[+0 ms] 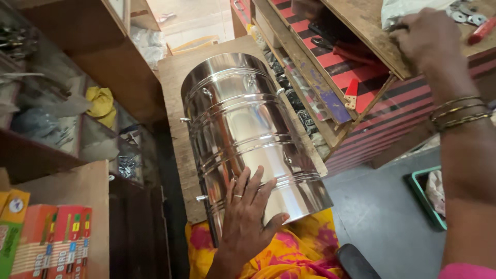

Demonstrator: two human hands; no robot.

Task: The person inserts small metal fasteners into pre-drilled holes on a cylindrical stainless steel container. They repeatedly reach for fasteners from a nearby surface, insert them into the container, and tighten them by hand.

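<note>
Steadying steel drum (243,129), left hand (245,217), orange boxes (46,237)

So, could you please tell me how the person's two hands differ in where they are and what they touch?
The left hand lies flat, fingers spread, on the steel drum lying on its side; the right hand reaches up to the wooden counter, its fingers curled at the edge. The left hand wears a ring; the right wrist carries bangles. Both are bare.

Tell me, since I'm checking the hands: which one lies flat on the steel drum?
The left hand, palm spread on the drum; the right hand reaches to the wooden shelf.
</note>
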